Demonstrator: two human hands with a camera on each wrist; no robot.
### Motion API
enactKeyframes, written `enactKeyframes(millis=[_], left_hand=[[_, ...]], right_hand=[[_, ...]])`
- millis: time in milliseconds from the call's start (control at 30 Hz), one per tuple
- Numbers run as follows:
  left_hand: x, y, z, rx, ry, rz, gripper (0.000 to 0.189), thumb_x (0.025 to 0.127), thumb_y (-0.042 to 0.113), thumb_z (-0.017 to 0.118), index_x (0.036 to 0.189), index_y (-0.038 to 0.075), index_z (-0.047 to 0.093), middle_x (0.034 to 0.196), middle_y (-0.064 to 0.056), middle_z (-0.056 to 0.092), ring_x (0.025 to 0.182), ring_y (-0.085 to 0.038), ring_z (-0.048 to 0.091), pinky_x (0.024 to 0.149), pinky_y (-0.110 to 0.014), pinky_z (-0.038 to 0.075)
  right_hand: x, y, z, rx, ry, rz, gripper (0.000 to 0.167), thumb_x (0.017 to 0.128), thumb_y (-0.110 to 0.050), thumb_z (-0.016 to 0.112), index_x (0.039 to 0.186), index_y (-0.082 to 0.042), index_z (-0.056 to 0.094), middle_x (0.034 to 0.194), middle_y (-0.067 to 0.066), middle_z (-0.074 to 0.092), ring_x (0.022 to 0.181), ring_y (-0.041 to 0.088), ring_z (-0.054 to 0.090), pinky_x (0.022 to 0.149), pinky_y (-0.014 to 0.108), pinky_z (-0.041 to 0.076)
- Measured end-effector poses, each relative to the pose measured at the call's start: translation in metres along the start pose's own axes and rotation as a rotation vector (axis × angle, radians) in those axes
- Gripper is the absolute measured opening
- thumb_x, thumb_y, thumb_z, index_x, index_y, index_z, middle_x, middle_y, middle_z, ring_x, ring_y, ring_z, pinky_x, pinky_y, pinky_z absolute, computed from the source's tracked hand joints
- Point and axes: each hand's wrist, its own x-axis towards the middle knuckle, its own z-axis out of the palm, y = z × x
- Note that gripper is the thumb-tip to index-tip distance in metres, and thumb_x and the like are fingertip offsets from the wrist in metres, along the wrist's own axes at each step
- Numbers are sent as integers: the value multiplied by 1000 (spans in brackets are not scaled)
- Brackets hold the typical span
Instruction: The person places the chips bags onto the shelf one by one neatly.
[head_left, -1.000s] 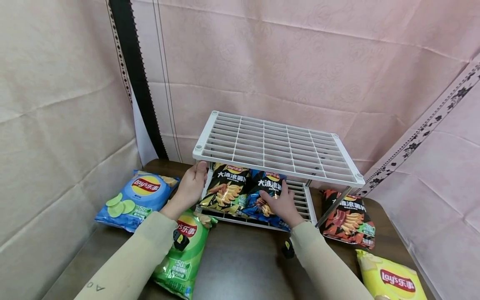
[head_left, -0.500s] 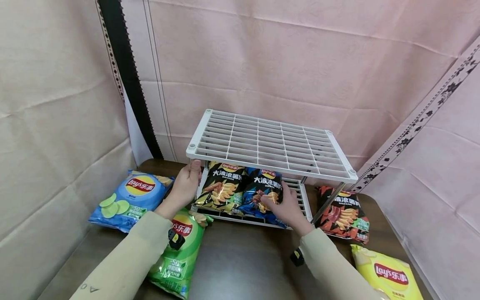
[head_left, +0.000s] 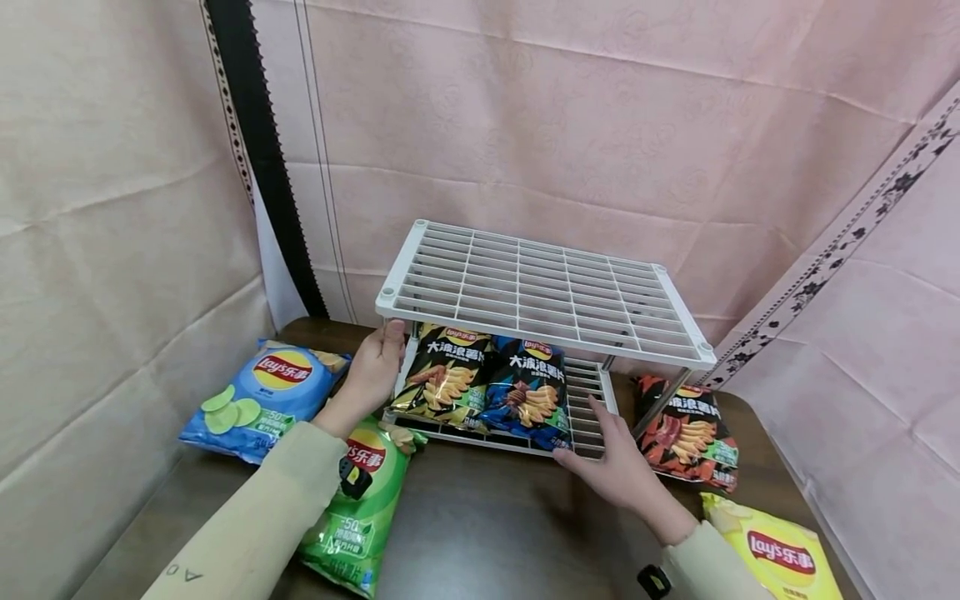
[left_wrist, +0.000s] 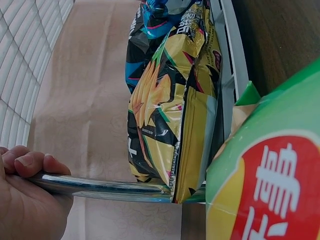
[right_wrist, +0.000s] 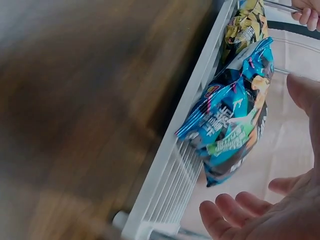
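Observation:
My left hand [head_left: 377,367] grips the metal post [left_wrist: 110,189] at the rack's front left, fingers curled round it in the left wrist view. My right hand [head_left: 617,462] hangs apart from everything in front of the rack's right side, fingers spread. On the lower shelf [head_left: 588,392] of the white rack [head_left: 547,287], a gold-and-black chip bag [head_left: 444,375] stands at the left. Right beside it leans a blue-and-black chip bag [head_left: 527,392], its printed front facing out. In the right wrist view, the open palm faces this blue-and-black bag [right_wrist: 230,117] across a gap.
A blue chip bag [head_left: 262,400] and a green chip bag [head_left: 360,508] lie left of the rack on the dark table [head_left: 480,533]. To the right are a red-and-black chip bag [head_left: 688,437] and a yellow one [head_left: 776,550]. Pink cloth [head_left: 600,125] hangs behind.
My right hand has let go of the blue-and-black chip bag and drawn back to the right and toward me. The bag stays on the lower shelf. My left hand keeps its grip on the post.

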Motion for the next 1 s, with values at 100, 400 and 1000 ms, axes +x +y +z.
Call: enactKeyframes(millis=[100,400,1000], left_hand=[[0,0,0,-1,-4,-2,60,106,46,20,72,2,44,58,-7,38,46,-21,34,44,-32,29],[0,-3,3,-22,-8,-8,62,106,45,20,74,-2,44,57,-8,38,45,-21,33,44,-33,28],[1,1,5,-24,16,17,57,106,45,21,70,7,43,56,-6,37,44,-19,31,43,-31,25]], right_hand=[[-13,10,-4,-36,12,7,104,78,-70,65,155,-22,15,149,23,27,131,43,36,94,64,38],[-51,36,-27,-102,78,23,101,77,-68,67,151,-11,28,142,26,38,126,43,40,93,65,37],[-105,115,-80,-233,82,559,115,79,-78,54,148,7,18,138,43,16,123,60,17,93,72,25]])
